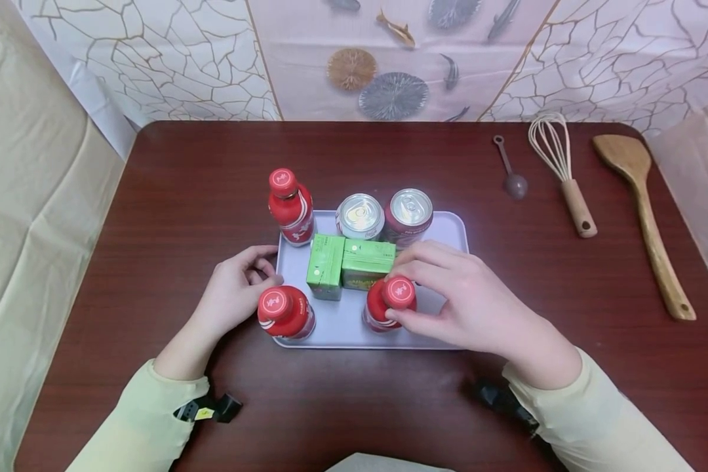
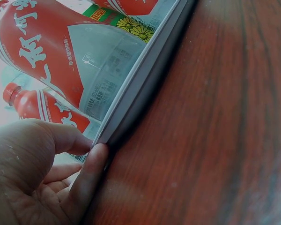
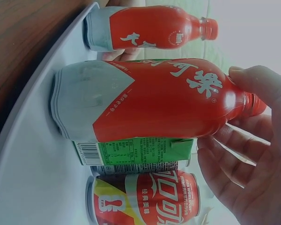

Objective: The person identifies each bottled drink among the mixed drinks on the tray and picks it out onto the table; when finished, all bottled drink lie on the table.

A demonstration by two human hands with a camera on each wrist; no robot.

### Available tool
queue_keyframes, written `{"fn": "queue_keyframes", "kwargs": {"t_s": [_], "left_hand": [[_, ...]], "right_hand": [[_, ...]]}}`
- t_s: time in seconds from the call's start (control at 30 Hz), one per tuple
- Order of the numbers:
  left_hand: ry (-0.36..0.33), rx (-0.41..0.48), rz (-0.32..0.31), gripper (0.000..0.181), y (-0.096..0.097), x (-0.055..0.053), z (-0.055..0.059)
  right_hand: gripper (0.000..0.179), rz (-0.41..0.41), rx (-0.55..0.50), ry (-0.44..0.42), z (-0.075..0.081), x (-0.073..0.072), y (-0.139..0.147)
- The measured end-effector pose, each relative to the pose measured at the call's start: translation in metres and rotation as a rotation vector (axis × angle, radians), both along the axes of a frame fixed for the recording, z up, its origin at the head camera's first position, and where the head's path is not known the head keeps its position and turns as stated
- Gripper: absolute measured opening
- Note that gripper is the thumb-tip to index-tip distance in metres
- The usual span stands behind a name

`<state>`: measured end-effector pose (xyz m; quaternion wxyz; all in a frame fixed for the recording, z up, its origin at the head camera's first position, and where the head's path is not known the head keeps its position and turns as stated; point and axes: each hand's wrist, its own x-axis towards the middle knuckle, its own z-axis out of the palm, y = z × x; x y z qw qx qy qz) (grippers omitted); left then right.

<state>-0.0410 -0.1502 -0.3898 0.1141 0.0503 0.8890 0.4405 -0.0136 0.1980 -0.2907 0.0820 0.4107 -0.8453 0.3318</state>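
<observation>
A pale lavender tray [image 1: 342,331] holds drinks. My left hand [image 1: 236,288] is at its left rim; in the left wrist view thumb and finger [image 2: 96,157] pinch the tray edge. With thumb and fingers round its shoulder, my right hand [image 1: 472,301] grips a red-capped plastic bottle [image 1: 377,308], upright at the tray's front middle. Another red bottle [image 1: 286,314] stands in the front left corner, and a third bottle [image 1: 295,213] at the back left. Two green drink cartons [image 1: 326,265] sit side by side mid-tray. Behind them are a light can [image 1: 360,216] and a dark red can [image 1: 411,213].
To the right of the tray lie a small measuring spoon [image 1: 510,170], a whisk [image 1: 560,170] and a wooden spatula [image 1: 643,210]. The brown wooden table [image 1: 183,190] meets a patterned cloth [image 1: 183,59] at the back. Beige fabric hangs on both sides.
</observation>
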Motion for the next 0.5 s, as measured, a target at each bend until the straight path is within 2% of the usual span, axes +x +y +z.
{"fn": "queue_keyframes", "kwargs": {"t_s": [0.5], "left_hand": [[-0.015,0.007,0.004,0.058,0.0009,-0.0001,0.0009]], "right_hand": [[0.027,0.005,0.004,0.031,0.0005,-0.0023,0.0051]]}}
